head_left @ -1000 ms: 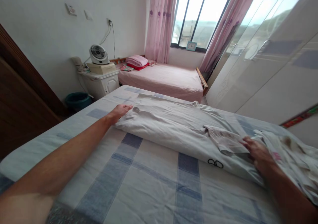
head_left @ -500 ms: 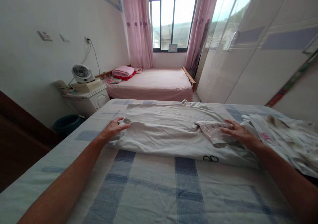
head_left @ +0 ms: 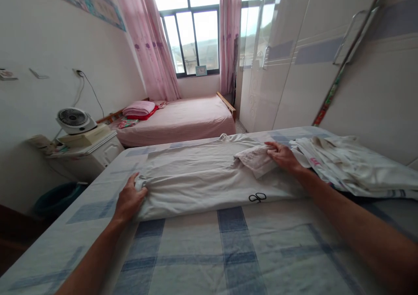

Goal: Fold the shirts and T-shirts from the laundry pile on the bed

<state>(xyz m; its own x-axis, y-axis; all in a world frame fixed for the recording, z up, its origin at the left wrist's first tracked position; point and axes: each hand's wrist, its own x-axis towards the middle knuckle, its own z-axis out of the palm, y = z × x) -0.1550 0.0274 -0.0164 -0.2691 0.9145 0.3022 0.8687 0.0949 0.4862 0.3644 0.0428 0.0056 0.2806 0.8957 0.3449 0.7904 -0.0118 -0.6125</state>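
A white T-shirt (head_left: 196,179) lies on the bed in front of me, folded over lengthwise, with a dark looped print near its front edge. My left hand (head_left: 129,198) is at the shirt's left end, its bunched hem between thumb and fingers. On the right, my right hand (head_left: 283,156) has its fingers closed on the sleeve (head_left: 256,159), which has a patterned, lacy-looking band and lies turned back over the body of the shirt. The collar bunches up at the far edge.
Under the shirt is a blue-and-white checked bedsheet (head_left: 189,251). A heap of white clothes (head_left: 355,166) lies at the right. Beyond are a pink bed (head_left: 186,118), a nightstand (head_left: 101,149) with a fan (head_left: 74,120), and a tall wardrobe (head_left: 294,81).
My view has turned to the right. The left hand sits nearer me at the shirt's end; the right hand has shifted slightly away from me with the sleeve. The shirt's folded layer looks flatter.
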